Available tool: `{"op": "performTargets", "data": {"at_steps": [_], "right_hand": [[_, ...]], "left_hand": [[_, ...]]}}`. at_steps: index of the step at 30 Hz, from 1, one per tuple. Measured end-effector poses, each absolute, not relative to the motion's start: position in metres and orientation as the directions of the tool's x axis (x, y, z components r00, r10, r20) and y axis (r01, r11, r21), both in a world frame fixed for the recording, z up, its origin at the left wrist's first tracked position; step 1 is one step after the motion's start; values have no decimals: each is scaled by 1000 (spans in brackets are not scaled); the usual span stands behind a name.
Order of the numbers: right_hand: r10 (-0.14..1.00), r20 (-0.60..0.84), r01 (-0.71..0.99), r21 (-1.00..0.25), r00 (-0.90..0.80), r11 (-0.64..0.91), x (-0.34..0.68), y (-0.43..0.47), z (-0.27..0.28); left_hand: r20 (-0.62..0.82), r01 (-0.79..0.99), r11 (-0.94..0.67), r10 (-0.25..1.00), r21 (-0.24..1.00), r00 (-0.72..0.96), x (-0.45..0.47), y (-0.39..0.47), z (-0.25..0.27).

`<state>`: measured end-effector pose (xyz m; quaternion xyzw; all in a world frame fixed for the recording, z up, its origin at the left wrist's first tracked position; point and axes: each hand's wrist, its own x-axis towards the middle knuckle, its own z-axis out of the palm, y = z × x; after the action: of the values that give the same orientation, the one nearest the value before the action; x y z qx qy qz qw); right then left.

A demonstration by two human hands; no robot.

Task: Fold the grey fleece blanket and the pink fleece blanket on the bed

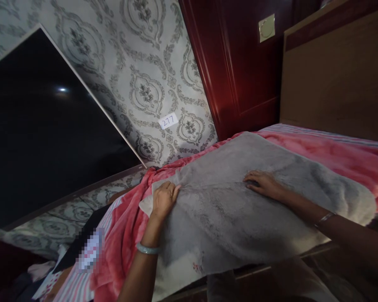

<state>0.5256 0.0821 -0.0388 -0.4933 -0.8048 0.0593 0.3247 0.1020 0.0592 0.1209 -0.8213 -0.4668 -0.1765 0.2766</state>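
Observation:
A grey plush blanket point(214, 218) lies spread over a pink blanket point(122, 247), with creases across its middle. At its left edge, my left hand point(164, 198) is closed on the plush cloth, the thumb near a fold that runs to the right. Farther right, my right hand point(263, 184) rests on the grey surface with its fingers stretched out and slightly bent. The undersides of the fingers are hidden on both hands. A small red mark shows near the grey blanket's front edge.
A large dark screen point(50, 126) leans at the left before patterned wallpaper point(145, 92) with a card point(168, 121) reading 277. Behind stand a dark red wooden panel point(239, 75) and a cardboard box point(337, 75). A striped sheet point(82, 285) shows under the pink blanket.

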Motion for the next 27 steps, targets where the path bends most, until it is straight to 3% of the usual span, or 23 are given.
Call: {"op": "performTargets", "data": {"at_steps": [7, 14, 19, 23, 27], "right_hand": [[819, 528, 755, -438, -222, 487, 525, 78, -20], [816, 559, 748, -476, -149, 463, 525, 59, -30], [838, 525, 724, -517, -152, 456, 521, 54, -51], [839, 519, 705, -534, -162, 466, 524, 52, -49], [857, 483, 703, -547, -179, 455, 528, 51, -49]], "left_hand": [[542, 879, -402, 694, -256, 475, 95, 58, 115], [472, 920, -351, 790, -175, 391, 79, 49, 68], [442, 884, -451, 772, -124, 456, 72, 32, 44], [440, 874, -484, 776, -45, 452, 65, 19, 44], [417, 866, -488, 814, 112, 404, 57, 11, 47]]}}
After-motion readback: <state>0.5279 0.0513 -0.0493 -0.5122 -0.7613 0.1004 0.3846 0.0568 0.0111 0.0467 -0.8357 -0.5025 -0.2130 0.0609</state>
